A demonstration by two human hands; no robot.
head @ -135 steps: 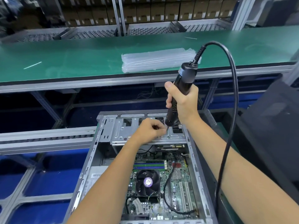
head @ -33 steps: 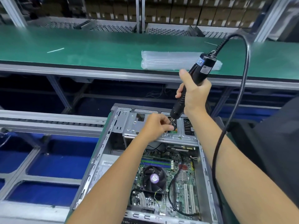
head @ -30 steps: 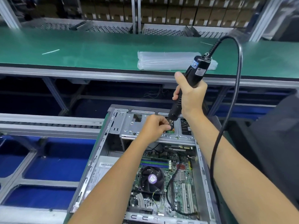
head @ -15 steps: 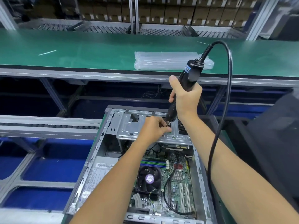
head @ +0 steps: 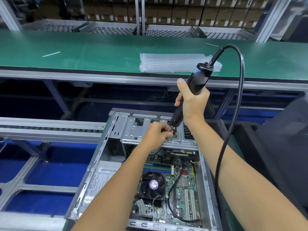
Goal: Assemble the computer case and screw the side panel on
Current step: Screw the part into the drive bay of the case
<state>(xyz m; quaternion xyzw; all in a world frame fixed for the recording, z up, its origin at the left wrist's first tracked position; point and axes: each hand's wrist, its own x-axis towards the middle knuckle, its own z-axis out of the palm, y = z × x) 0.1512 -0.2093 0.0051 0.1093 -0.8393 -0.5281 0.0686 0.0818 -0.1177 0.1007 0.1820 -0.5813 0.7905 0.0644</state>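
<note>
Head view looks down on a green workbench (head: 100, 52) running across the top, from ten o'clock to two o'clock, with a flat stack of clear plastic bags (head: 171, 63) at one o'clock. Below centre, at six o'clock, the computer case (head: 98, 162) lies open with no side panel on it. Inside sit the motherboard (head: 183, 189), a black cooling fan (head: 152, 185), a labelled grey box (head: 100, 179) at seven o'clock, and a metal drive cage (head: 131, 130) at the case's far end. The right hand (head: 191, 102) is wrapped round a black electric screwdriver (head: 198, 80), its cable (head: 240, 90) looping to three o'clock. The left hand (head: 156, 135) pinches at the screwdriver's tip over the cage; the screw itself is too small to make out. A dark shape (head: 286, 147) at four o'clock is cut off by the edge.
</note>
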